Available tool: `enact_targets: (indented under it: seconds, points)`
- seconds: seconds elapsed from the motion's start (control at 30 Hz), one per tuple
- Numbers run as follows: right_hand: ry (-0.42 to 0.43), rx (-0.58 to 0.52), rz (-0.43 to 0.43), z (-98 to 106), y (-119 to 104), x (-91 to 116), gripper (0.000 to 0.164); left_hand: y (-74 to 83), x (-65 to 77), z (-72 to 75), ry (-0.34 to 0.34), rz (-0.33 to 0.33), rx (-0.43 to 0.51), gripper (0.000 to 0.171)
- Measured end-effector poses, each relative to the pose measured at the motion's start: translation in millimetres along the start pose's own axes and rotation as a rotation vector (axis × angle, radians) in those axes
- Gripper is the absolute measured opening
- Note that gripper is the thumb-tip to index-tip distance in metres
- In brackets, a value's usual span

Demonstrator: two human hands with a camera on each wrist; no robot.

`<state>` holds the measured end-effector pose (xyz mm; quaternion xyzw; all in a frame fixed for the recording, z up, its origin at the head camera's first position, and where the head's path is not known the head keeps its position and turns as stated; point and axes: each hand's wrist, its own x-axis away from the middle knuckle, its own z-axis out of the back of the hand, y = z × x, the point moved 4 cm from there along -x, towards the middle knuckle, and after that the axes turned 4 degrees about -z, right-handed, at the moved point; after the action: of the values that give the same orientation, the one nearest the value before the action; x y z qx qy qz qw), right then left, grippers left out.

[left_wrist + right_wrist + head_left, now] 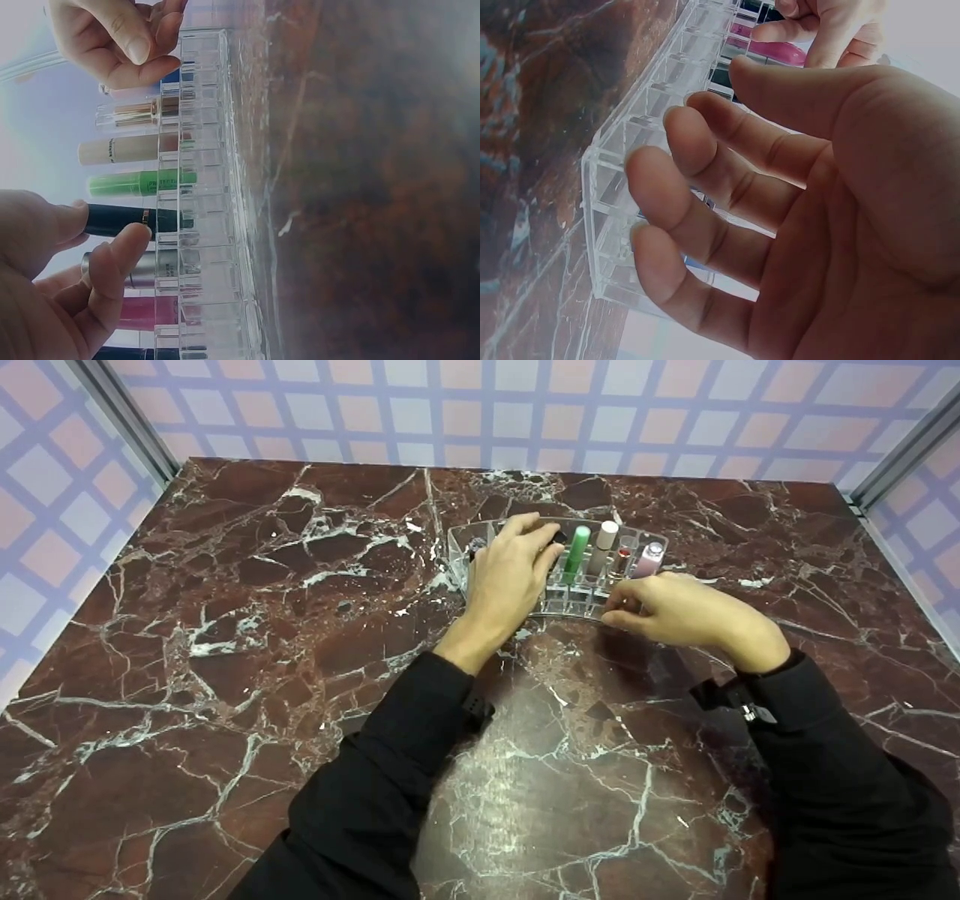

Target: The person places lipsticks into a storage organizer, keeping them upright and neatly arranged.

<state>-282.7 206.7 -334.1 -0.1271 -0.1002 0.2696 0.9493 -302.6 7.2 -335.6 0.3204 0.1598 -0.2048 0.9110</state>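
A clear acrylic cosmetics organizer (555, 606) with a curved front stands on the table, tubes upright in its compartments. My left hand (506, 577) reaches over its left half. Thumb and a finger pinch a black lipstick tube (112, 220), whose lower end sits in a slot. Beside that tube are a green tube (577, 551) and a silver tube (146, 268). At the organizer's right front, my right hand (675, 611) has loosely bent fingers (660, 187) and holds nothing. It partly hides the compartments there.
Further along the organizer stand a white-capped beige tube (602, 551), a clear-capped lipstick (622, 561), a pink-lilac tube (649, 559) and a magenta tube (146, 313). Dark red marble-patterned table (225, 697) surrounds it. Checked panels (517, 420) close off the back and sides.
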Motion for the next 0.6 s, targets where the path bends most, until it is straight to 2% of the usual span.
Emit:
enact_targets:
  seconds: [0.37,0.6]
  points:
    - [-0.020,0.003,-0.007,-0.1,0.2,0.9,0.026,-3.1,-0.5,-1.2,0.008,0.022,0.011,0.036]
    - [-0.024,0.016,-0.008,-0.4,0.9,0.4,0.025,-4.0,0.7,-1.2,-0.014,0.048,0.011,0.039]
